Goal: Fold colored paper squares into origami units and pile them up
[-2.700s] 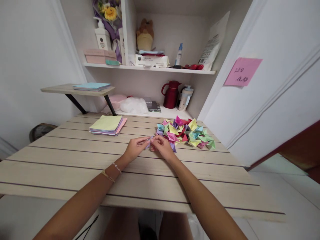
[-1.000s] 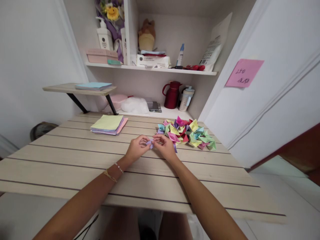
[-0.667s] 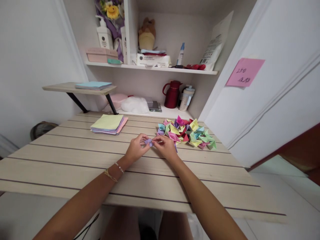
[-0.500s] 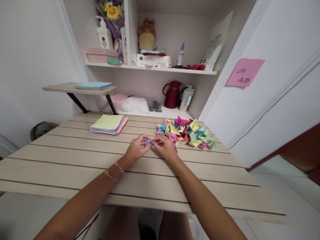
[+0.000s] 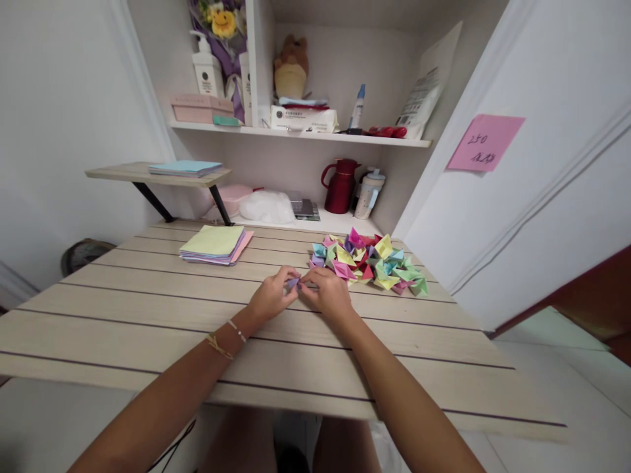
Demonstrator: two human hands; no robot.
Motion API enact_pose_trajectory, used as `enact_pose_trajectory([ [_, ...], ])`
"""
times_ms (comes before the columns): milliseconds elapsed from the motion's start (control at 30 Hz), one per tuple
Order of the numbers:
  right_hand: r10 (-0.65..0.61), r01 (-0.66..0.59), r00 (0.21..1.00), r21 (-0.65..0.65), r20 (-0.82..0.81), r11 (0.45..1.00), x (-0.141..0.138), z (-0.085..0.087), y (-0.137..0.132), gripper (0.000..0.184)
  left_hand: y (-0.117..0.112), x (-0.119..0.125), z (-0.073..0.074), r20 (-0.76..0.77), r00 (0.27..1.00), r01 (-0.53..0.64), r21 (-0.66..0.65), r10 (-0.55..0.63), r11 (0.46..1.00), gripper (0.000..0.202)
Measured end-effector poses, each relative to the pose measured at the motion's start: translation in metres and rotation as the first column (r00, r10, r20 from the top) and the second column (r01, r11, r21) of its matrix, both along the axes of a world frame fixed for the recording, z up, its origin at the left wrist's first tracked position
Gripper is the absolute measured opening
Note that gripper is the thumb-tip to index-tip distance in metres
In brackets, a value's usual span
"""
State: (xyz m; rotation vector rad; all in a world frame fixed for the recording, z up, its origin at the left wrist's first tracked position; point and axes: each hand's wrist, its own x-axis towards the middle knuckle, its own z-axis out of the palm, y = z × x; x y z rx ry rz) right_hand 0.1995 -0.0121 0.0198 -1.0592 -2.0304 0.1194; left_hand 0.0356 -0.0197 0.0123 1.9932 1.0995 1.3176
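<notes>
A small piece of folded purple paper (image 5: pixel 292 283) is pinched between my two hands over the middle of the table. My left hand (image 5: pixel 272 293) grips its left side with thumb and fingers. From the right, my right hand (image 5: pixel 327 292) is closed on the other side, its fingertips meeting the left ones. The fingers cover much of the paper, so its exact shape is hidden. Just beyond my right hand lies a heap of colourful folded paper boats (image 5: pixel 367 263). A stack of coloured paper sheets (image 5: pixel 214 244), yellow on top, rests to the left.
The slatted wooden table (image 5: pixel 148 309) spans the view. A small raised shelf (image 5: pixel 116 172) at the left bears blue paper (image 5: pixel 185 168). Behind stand a red jug (image 5: pixel 340 187) and a pale cup (image 5: pixel 369 195). A pink note (image 5: pixel 486 142) sticks to the right wall.
Both hands stay in nearly the same place, still pinching the purple paper. The fingers have shifted slightly, and less of the paper shows between them.
</notes>
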Motion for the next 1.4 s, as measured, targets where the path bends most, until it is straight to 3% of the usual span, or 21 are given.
enact_pose_trajectory([
  [267,-0.013,0.001,0.99,-0.086,-0.137,0.996,-0.004,-0.001,0.003,0.006,0.002,0.004,0.002,0.265,0.964,0.018,-0.126,0.016,0.992,0.034],
  [467,-0.018,0.004,0.99,-0.097,-0.142,0.995,-0.005,-0.003,0.004,0.007,-0.001,0.004,0.002,0.204,0.979,0.036,-0.051,-0.025,0.998,0.031],
  [567,-0.006,-0.037,0.974,-0.187,-0.227,0.982,-0.005,-0.007,0.007,0.006,0.001,0.004,0.003,0.24,0.97,0.065,-0.064,-0.048,0.996,0.037],
  [633,-0.001,-0.119,0.925,-0.293,-0.379,0.949,-0.005,-0.011,0.01,0.008,0.004,0.003,0.005,0.347,0.937,0.087,-0.099,-0.048,0.991,0.046],
  [733,-0.029,-0.276,0.79,-0.397,-0.613,0.875,-0.003,-0.016,0.016,0.015,0.011,0.0,0.007,0.499,0.866,0.143,-0.194,-0.028,0.971,0.048],
  [800,-0.045,-0.347,0.725,-0.42,-0.688,0.839,-0.002,-0.018,0.019,0.018,0.015,-0.002,0.005,0.525,0.851,0.211,-0.306,-0.02,0.928,0.044],
  [867,-0.04,-0.38,0.708,-0.428,-0.705,0.82,-0.001,-0.019,0.021,0.018,0.016,-0.003,0.002,0.53,0.848,0.273,-0.394,-0.026,0.877,0.042],
  [933,-0.023,-0.376,0.729,-0.428,-0.684,0.822,0.0,-0.018,0.02,0.016,0.017,-0.003,-0.002,0.543,0.839,0.303,-0.418,-0.032,0.856,0.042],
  [1067,0.009,-0.316,0.803,-0.414,-0.595,0.853,-0.004,-0.014,0.014,0.011,0.019,-0.001,-0.006,0.526,0.85,0.266,-0.379,-0.03,0.886,0.041],
  [1200,-0.003,-0.31,0.779,-0.39,-0.627,0.867,-0.009,-0.01,0.01,0.016,0.019,-0.003,-0.004,0.513,0.858,0.191,-0.377,0.032,0.906,0.031],
  [1400,0.011,-0.266,0.788,-0.323,-0.615,0.908,-0.008,-0.008,0.011,0.034,0.019,-0.008,-0.001,0.652,0.745,0.224,-0.441,0.139,0.869,0.027],
])
